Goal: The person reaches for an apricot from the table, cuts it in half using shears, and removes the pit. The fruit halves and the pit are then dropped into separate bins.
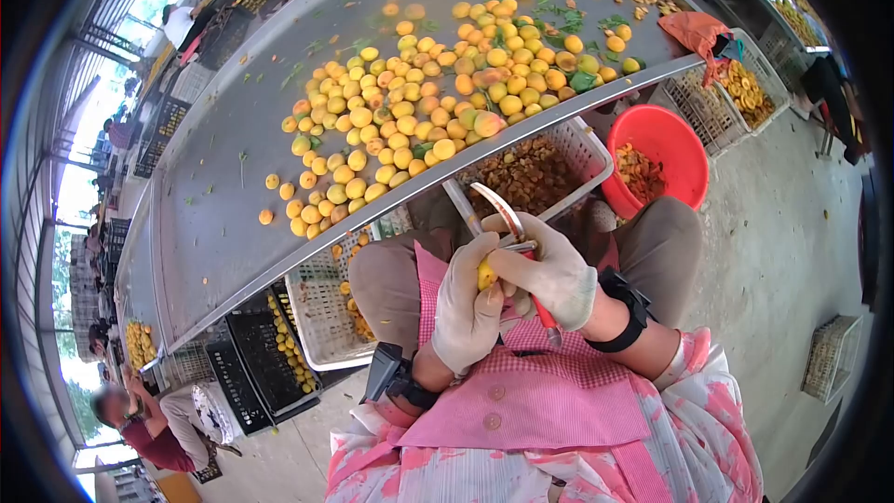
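Both my hands wear pale gloves and meet in front of my lap. My left hand (467, 305) is closed around a small yellow fruit (486, 274), of which only part shows between the fingers. Wrapped round a cutting tool with red handles (543, 314) is my right hand (551, 272); its curved metal blades (500, 210) point up and away from me. Just beyond, many yellow-orange fruits (400, 121) lie spread over a grey metal table (219, 224).
Under the table edge stand a white crate (596, 156) of brown pieces, a white crate (326, 354) and a black crate (251, 368). A red bucket (684, 154) holds orange pieces. An orange bag (691, 33) hangs over the right corner. A person (158, 433) sits at lower left.
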Available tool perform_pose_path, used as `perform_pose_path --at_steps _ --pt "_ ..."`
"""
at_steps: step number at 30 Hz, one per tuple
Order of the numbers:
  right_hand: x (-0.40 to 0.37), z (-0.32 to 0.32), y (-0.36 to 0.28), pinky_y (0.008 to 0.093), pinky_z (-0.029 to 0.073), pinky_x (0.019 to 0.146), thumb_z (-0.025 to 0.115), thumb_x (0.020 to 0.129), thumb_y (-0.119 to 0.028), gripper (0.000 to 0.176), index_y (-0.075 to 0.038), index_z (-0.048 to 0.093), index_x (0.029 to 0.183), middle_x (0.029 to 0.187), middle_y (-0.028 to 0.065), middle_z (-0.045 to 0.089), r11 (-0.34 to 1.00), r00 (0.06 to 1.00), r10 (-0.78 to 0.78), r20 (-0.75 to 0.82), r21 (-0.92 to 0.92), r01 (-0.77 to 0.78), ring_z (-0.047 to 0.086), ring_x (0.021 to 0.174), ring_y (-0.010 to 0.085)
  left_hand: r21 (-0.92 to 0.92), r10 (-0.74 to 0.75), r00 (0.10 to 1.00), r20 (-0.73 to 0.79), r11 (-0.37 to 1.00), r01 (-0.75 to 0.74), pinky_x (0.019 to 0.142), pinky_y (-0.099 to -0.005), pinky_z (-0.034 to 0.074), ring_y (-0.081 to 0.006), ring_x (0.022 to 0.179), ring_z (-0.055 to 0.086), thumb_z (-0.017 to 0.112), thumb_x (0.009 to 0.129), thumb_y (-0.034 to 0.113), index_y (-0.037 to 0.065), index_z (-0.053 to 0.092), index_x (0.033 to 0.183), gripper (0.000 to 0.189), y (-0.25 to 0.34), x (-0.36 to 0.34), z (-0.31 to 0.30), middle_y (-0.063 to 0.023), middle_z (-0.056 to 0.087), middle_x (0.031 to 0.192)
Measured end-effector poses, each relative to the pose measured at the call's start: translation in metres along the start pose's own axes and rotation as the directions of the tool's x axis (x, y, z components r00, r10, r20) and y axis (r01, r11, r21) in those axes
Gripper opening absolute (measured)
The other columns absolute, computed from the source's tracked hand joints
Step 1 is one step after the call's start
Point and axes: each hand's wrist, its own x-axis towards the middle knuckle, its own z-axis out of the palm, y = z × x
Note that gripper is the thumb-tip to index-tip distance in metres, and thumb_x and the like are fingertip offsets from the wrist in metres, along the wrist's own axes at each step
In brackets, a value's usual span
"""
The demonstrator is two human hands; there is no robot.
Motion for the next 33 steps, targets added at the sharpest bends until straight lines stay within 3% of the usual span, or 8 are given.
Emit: perform_pose_path --at_steps 2,7,9,19,21,27,30,33 --pt "-0.002 -0.001 -0.001 0.0206 0.045 0.052 0.069 0.089 -0.018 0.048 0.001 0.049 0.129 0.086 0.0029 0.061 0.999 0.999 -0.019 0.042 0.05 0.017 0.056 0.067 0.0059 0.029 0.006 1.0 -0.02 1.0 -0.006 0.078 -0.0283 0.046 -0.0139 0.085 0.055 0.042 0.101 0.051 -0.003 0.038 0.139 0.066 -0.004 -0.001 0.006 -0.0084 0.058 0.104" --pt "-0.004 -0.002 0.002 0.0212 0.045 0.05 0.066 0.091 -0.016 0.048 0.0 0.046 0.132 0.085 0.0035 0.061 0.998 0.998 0.0 0.057 0.069 -0.004 0.056 0.061 0.0059 0.048 0.098 0.984 -0.146 0.995 -0.091 0.069 -0.0244 0.042 -0.0091 0.075 0.05 0.038 0.103 0.049 -0.002 0.04 0.134 0.06 -0.002 0.002 0.018 -0.0054 0.056 0.094" --pt "-0.005 -0.001 0.003 0.0213 0.045 0.05 0.065 0.092 -0.016 0.047 0.0 0.045 0.132 0.085 0.0038 0.061 0.997 0.998 0.0 0.068 0.083 -0.006 0.056 0.059 0.0061 -0.078 -0.022 0.987 -0.158 0.997 0.01 0.062 -0.022 0.039 -0.0064 0.067 0.045 0.037 0.103 0.047 -0.001 0.04 0.133 0.057 -0.008 -0.007 0.021 -0.0035 0.052 0.089" --pt "-0.002 -0.007 0.011 0.0215 0.044 0.051 0.061 0.087 -0.009 0.049 0.001 0.045 0.132 0.08 0.0046 0.058 0.981 0.997 0.029 0.076 0.191 -0.043 0.055 0.059 0.0092 -0.155 -0.026 0.99 -0.142 0.988 0.004 0.055 -0.0213 0.037 -0.0064 0.064 0.043 0.038 0.103 0.047 0.001 0.037 0.135 0.056 -0.022 -0.017 0.029 -0.002 0.048 0.085" --pt "-0.002 -0.006 0.012 0.0212 0.044 0.051 0.06 0.086 -0.007 0.049 0.001 0.046 0.132 0.08 0.0043 0.058 0.975 0.996 0.045 0.078 0.214 -0.061 0.055 0.06 0.009 -0.186 -0.064 0.982 -0.178 0.982 0.03 0.078 -0.0318 0.048 -0.0199 0.088 0.057 0.04 0.104 0.042 -0.001 0.045 0.131 0.051 -0.018 -0.018 0.03 -0.0144 0.055 0.111" --pt "0.004 -0.001 0.017 0.0217 0.044 0.049 0.057 0.082 -0.006 0.055 -0.002 0.045 0.135 0.077 0.0053 0.058 0.994 0.999 0.054 0.009 0.098 -0.054 0.056 0.057 0.0104 -0.294 -0.154 0.971 -0.184 0.951 0.095 0.073 -0.0233 0.043 -0.0094 0.08 0.05 0.035 0.104 0.047 0.002 0.042 0.133 0.054 -0.003 -0.012 0.033 -0.0042 0.053 0.094" --pt "0.007 0.001 0.029 0.0225 0.043 0.049 0.058 0.081 -0.005 0.054 -0.001 0.046 0.134 0.077 0.0051 0.057 0.996 0.998 0.054 -0.037 0.076 -0.051 0.055 0.056 0.0111 -0.438 -0.351 0.903 -0.248 0.872 0.219 0.079 -0.0254 0.044 -0.0112 0.085 0.052 0.033 0.104 0.049 0.001 0.045 0.13 0.056 0.003 -0.01 0.035 -0.0053 0.055 0.101" --pt "0.006 0.0 0.033 0.0225 0.043 0.05 0.059 0.082 -0.005 0.049 0.001 0.047 0.13 0.078 0.0048 0.057 0.989 0.997 0.073 0.018 0.128 -0.074 0.054 0.058 0.0107 -0.473 -0.341 0.914 -0.219 0.856 0.207 0.083 -0.0267 0.044 -0.0128 0.09 0.053 0.031 0.104 0.051 0.002 0.046 0.129 0.058 0.008 -0.007 0.027 -0.0064 0.056 0.108"
